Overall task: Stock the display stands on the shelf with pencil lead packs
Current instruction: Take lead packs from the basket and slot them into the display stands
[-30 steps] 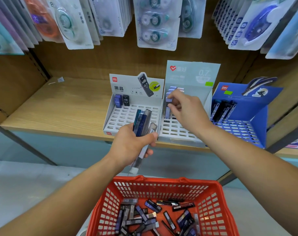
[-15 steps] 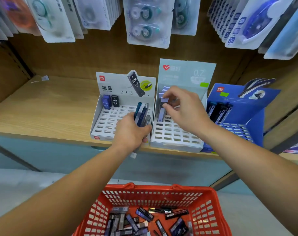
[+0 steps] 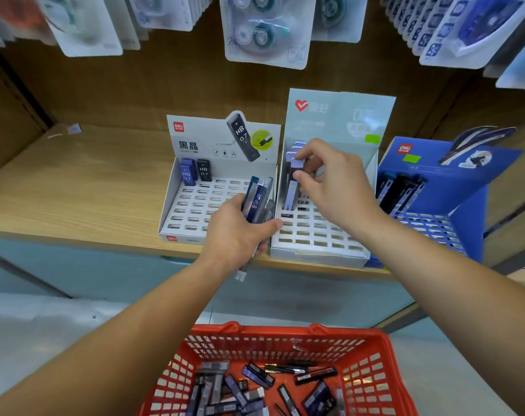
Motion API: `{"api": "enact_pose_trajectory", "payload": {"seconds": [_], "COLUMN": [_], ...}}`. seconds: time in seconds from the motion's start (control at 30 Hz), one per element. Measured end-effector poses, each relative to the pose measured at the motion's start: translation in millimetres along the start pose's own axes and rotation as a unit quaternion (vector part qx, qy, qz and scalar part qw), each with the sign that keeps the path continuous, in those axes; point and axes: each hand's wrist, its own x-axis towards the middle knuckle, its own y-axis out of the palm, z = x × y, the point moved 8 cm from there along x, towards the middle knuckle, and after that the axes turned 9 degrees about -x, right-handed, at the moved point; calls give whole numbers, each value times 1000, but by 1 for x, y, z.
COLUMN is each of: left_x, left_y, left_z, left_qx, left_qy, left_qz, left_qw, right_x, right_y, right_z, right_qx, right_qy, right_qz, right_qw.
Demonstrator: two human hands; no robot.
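Pale grey slotted display stand: right grip pinches lilac-capped lead pack at its back-left slots; left grip clasps dark pack bundle at its front-left edge.

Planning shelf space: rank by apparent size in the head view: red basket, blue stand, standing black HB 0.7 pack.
Largest: red basket, though nearness inflates it.
Then blue stand.
Smallest: black HB 0.7 pack.
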Motion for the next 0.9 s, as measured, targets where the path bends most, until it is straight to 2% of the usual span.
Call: {"api": "enact_pose_trajectory", "payload": {"seconds": [0.27, 0.37, 0.53, 0.77, 0.83, 0.9], "left_x": [0, -3, -4, -15, -29, -53], "left_y": [-3, -3, -3, -22, -26, -24], "left_z": [3, 1, -1, -25, -39, -54], "left_qx": [-6, -1, 4, -48, -83, -136], "left_qy": [-18, -17, -18, -19, -34, -46], "left_qz": [-9, -12, -10, -46, -28, 15], "left_qw": [1000, 1000, 1000, 998, 996, 989], "right_x": [-14, -19, -19, -16, -25, -43], "right_y": [-2, -1, 0, -3, -17, -31], "right_z": [5, 8, 7, 1, 3, 9], "right_qx": [13, 15, 14, 45, 39, 92], "right_qy": [-40, -68, -66, 15, 41, 90], "right_qz": [8, -5, -27, 24, 20, 23], "right_qw": [999, 998, 997, 999, 998, 991]}}
